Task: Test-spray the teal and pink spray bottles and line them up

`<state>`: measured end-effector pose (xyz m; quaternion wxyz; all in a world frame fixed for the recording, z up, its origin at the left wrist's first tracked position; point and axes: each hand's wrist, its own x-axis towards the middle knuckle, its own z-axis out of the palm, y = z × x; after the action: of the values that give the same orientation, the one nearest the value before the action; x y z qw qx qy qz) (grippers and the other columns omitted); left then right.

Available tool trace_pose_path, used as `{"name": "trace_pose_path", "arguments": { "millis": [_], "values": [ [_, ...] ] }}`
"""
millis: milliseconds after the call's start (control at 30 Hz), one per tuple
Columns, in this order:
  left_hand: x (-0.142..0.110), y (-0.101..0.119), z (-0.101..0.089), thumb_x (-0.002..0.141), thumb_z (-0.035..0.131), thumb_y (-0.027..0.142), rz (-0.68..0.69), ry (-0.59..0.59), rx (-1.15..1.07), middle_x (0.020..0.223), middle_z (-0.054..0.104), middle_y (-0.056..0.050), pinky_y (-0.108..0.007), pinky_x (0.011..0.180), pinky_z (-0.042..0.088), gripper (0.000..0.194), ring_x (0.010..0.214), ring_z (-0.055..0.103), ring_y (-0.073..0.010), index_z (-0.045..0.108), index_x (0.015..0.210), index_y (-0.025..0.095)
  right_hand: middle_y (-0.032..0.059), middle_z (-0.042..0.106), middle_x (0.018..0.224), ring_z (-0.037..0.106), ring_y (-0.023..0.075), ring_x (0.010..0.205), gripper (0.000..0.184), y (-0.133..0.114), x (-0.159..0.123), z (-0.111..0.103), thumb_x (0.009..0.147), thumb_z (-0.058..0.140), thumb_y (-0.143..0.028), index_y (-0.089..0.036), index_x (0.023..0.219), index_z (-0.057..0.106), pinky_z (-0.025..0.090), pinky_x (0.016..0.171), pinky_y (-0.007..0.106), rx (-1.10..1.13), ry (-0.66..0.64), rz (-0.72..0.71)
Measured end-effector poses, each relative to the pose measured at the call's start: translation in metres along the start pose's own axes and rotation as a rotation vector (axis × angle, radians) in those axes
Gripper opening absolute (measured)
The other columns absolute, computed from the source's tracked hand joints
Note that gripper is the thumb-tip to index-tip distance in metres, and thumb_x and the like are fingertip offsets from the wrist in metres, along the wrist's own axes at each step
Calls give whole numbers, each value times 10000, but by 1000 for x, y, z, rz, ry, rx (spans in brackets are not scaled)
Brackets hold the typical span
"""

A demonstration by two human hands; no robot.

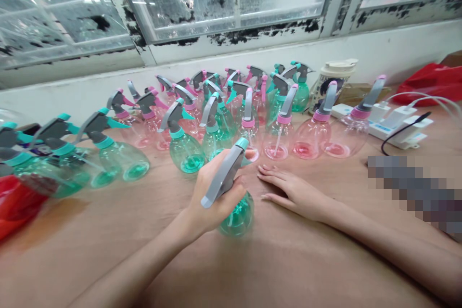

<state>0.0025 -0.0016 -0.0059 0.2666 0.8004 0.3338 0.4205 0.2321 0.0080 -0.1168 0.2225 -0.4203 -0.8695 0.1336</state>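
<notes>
My left hand (212, 192) is wrapped round the neck of a green spray bottle (238, 219) with a grey and teal trigger head. The bottle stands in front of me on the wooden table (151, 260), and its collar and trigger are mostly hidden by my fingers. Just right of it, my right hand (294, 187) lies flat on the tabletop with fingers stretched out, holding nothing. Beyond my hands stand several more bottles: a green spray bottle (187, 151) is near my left hand, and a pink spray bottle (277, 142) is beyond my right.
More green bottles (133, 161) line the left side, beside a red plastic bag (18, 207). At the back right are a lidded cup (334, 79), a white power strip (397, 125) with cables, and another red bag (433, 84). A wall with windows (231, 0) closes off the far side.
</notes>
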Motion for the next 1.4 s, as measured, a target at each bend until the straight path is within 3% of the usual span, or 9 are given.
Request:
{"name": "trace_pose_path", "arguments": {
  "millis": [200,367,500,800,933,1133,1400],
  "values": [
    [2,1,0,766,511,159,-14,-14,-28,853,599,-13,-313,677,448,275,591,486,-134,592,1024,211,95,480,1468,430,284,1360,554,-2,0,-1,946,496,-499,-203,1414,481,386,1110,499,35,26,10],
    [5,4,-2,758,522,201,-47,-27,-14,738,548,11,-282,582,426,148,562,468,-131,579,894,200,108,480,1465,435,281,1357,563,-3,0,-2,951,477,-512,-180,1406,488,383,1112,497,14,11,7],
    [5,5,-4,785,519,219,-69,-55,-36,758,575,-4,-287,613,439,42,651,557,-155,554,793,198,117,469,1471,428,281,1362,560,-3,1,-2,955,475,-506,-176,1407,485,373,1116,505,12,14,1],
    [3,-2,-1,847,516,231,-18,4,25,884,636,-35,-344,766,519,249,730,602,-173,594,1082,204,112,475,1468,426,286,1363,541,-2,0,-1,950,494,-492,-203,1407,491,376,1114,502,48,33,-10],
    [1,-2,1,852,530,253,9,44,58,957,645,-60,-342,755,528,267,750,604,-177,603,1104,208,106,473,1470,431,290,1358,536,-2,0,-2,948,500,-487,-220,1413,484,385,1106,508,54,33,-12],
    [2,-1,1,851,533,248,-28,18,38,851,643,-30,-310,668,522,275,593,560,-137,610,1112,211,97,477,1469,422,292,1364,536,-2,0,-2,949,501,-485,-225,1417,479,376,1112,517,53,30,-15],
    [1,3,1,851,527,241,-59,13,26,837,642,-29,-307,668,524,267,681,632,-166,582,1108,198,106,463,1478,412,277,1372,558,-2,0,-2,955,475,-507,-190,1413,479,365,1125,494,28,14,0]
  ]
}}
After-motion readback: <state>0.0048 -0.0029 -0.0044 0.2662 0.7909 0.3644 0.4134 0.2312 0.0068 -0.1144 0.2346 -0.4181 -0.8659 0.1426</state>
